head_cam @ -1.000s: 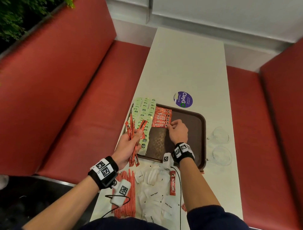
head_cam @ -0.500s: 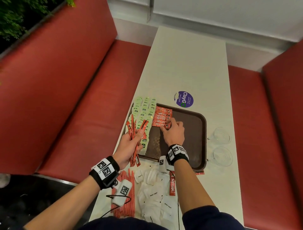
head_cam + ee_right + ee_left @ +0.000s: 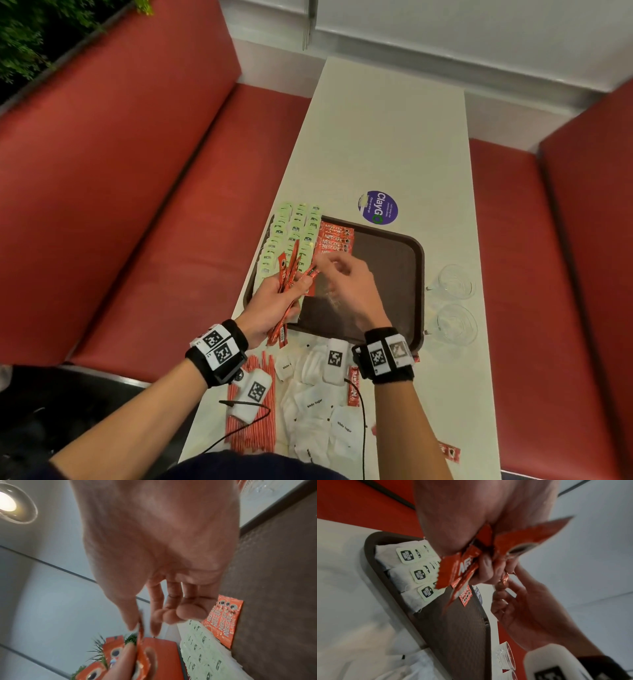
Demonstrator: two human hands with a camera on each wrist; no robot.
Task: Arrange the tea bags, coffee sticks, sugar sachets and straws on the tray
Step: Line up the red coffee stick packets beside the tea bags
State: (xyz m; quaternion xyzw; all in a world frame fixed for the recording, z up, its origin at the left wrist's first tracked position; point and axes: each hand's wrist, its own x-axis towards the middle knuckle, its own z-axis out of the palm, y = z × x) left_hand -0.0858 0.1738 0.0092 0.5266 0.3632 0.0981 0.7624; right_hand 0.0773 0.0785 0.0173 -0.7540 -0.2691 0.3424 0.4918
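Your right hand pinches the tip of one coffee stick between thumb and forefinger, the other fingers loosely curled. Your left hand grips a fanned bundle of coffee sticks above the tray's near-left corner. On the tray lie rows of tea bags and laid coffee sticks; sugar sachets and straws lie on the table before you.

- Two clear glass cups on white counter, right of tray, side by side.
- Round purple sticker on counter.
- Red bench seats both sides.
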